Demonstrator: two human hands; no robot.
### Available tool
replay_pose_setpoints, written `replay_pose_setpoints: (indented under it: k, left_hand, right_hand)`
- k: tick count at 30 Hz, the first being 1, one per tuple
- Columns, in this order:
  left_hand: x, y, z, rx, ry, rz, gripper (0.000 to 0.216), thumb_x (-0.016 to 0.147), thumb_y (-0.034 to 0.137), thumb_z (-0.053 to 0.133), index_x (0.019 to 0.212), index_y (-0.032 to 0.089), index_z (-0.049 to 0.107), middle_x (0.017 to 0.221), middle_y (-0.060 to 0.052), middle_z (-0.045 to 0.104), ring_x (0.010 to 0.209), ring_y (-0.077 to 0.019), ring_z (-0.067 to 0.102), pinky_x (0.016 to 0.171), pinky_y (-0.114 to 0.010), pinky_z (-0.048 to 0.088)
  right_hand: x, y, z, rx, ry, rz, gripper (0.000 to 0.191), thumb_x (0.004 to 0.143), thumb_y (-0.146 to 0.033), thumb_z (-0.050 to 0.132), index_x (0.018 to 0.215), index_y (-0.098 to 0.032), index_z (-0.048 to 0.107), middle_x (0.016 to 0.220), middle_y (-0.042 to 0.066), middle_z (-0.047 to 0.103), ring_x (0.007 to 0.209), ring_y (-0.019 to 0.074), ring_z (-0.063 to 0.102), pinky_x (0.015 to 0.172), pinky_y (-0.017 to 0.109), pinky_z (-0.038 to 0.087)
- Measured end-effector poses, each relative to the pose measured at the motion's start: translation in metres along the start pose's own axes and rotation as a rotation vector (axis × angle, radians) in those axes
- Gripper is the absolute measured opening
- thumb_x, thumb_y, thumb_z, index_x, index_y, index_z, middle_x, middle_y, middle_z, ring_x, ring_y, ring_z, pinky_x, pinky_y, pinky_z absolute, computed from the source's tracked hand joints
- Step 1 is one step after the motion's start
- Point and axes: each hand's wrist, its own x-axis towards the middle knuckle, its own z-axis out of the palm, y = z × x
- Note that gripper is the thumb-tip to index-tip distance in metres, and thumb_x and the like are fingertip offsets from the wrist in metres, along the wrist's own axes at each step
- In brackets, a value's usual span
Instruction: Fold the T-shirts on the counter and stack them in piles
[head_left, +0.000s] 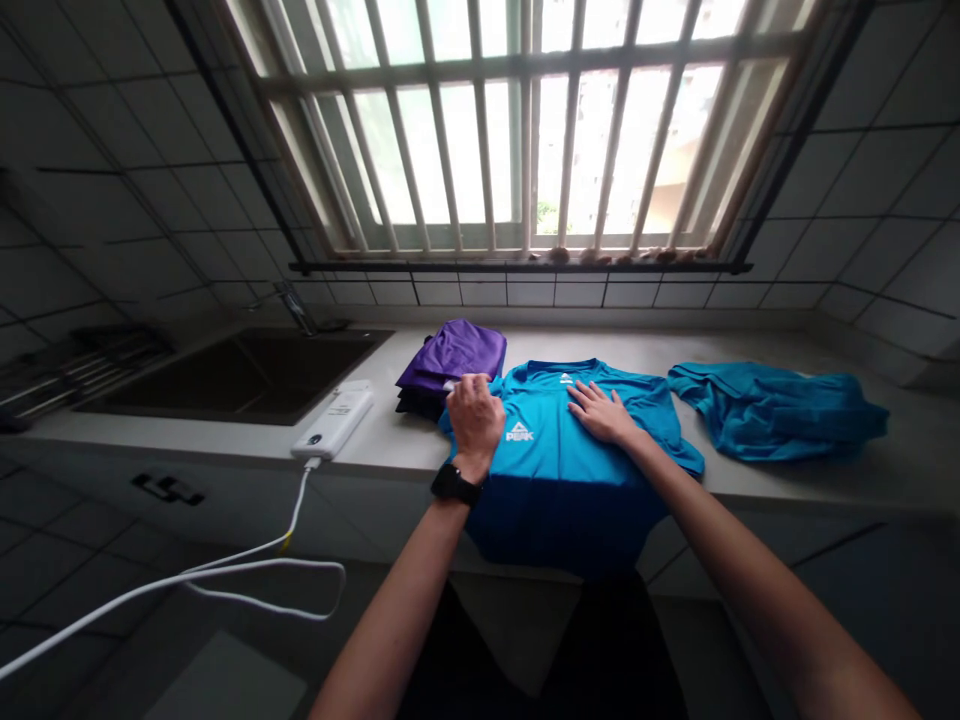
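Note:
A blue T-shirt [570,450] with a white PEAK logo lies front up on the counter, its collar toward the window and its lower part hanging over the front edge. My left hand [475,415], with a black watch on the wrist, is closed at the shirt's left sleeve and appears to pinch the cloth. A small white bit shows beside those fingers; I cannot make out what it is. Flat on the shirt's chest, just below the collar, rests my right hand [600,412] with its fingers spread.
Folded purple clothing [459,355] sits behind my left hand. To the right lies a crumpled blue garment [780,412]. A white power bank [334,420] with a white cable [300,500] stands beside the dark sink [225,375]. A barred window [525,130] rises behind the counter [750,345].

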Motion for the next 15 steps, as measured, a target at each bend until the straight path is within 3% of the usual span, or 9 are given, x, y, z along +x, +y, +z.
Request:
replay_pose_setpoints:
  k: [2,3,5,7,11,15]
  left_hand:
    - [0.006,-0.029,-0.016,0.003,0.011,-0.215,0.033,0.091,0.027,0.061,0.121,0.013,0.065,0.123,-0.023,0.068,0.117,-0.0378,0.064,0.098,-0.047,0.050]
    - [0.009,-0.044,-0.022,-0.026,-0.063,-0.277,0.036,0.086,0.034,0.070,0.115,0.013,0.066,0.117,-0.022,0.069,0.113,-0.0386,0.066,0.095,-0.047,0.051]
    - [0.015,-0.070,-0.029,-0.165,-0.262,-0.282,0.035,0.076,0.038,0.080,0.100,0.017,0.067,0.104,-0.015,0.073,0.102,-0.0341,0.069,0.089,-0.041,0.053]
    - [0.019,-0.087,-0.032,-0.301,-0.354,-0.224,0.021,0.075,0.034,0.078,0.084,0.021,0.064,0.091,-0.008,0.072,0.091,-0.0271,0.069,0.083,-0.035,0.052]
    - [0.027,-0.096,-0.035,-0.506,-0.203,-0.193,0.011,0.082,0.032,0.063,0.077,0.023,0.057,0.077,0.000,0.064,0.080,-0.0199,0.063,0.076,-0.030,0.049]
    - [0.039,-0.095,-0.038,-0.682,0.016,-0.304,0.014,0.086,0.037,0.056,0.081,0.024,0.049,0.072,0.004,0.053,0.071,-0.0161,0.055,0.069,-0.027,0.044]
  right_hand:
    - [0.001,0.001,0.001,0.000,0.005,-0.007,0.063,0.110,-0.048,0.020,0.169,-0.028,0.026,0.178,0.002,0.015,0.164,0.0274,0.012,0.130,0.061,0.015]
    - [0.001,0.002,0.002,0.000,0.007,-0.010,0.063,0.110,-0.048,0.019,0.169,-0.029,0.026,0.178,0.002,0.015,0.164,0.0277,0.012,0.130,0.061,0.016]
    - [0.002,0.002,0.004,-0.001,0.013,-0.018,0.064,0.109,-0.049,0.019,0.169,-0.028,0.027,0.178,0.002,0.015,0.164,0.0286,0.013,0.130,0.062,0.017]
    - [0.004,0.002,0.006,-0.003,0.020,-0.024,0.065,0.109,-0.049,0.018,0.169,-0.027,0.027,0.178,0.002,0.016,0.164,0.0292,0.013,0.129,0.062,0.018]
    - [0.007,0.005,0.011,-0.003,0.027,-0.029,0.066,0.109,-0.050,0.019,0.170,-0.027,0.025,0.178,0.002,0.016,0.164,0.0293,0.013,0.129,0.063,0.018]
    - [0.009,0.006,0.014,-0.004,0.044,-0.037,0.065,0.108,-0.050,0.020,0.170,-0.028,0.025,0.178,0.002,0.017,0.164,0.0299,0.014,0.128,0.064,0.019]
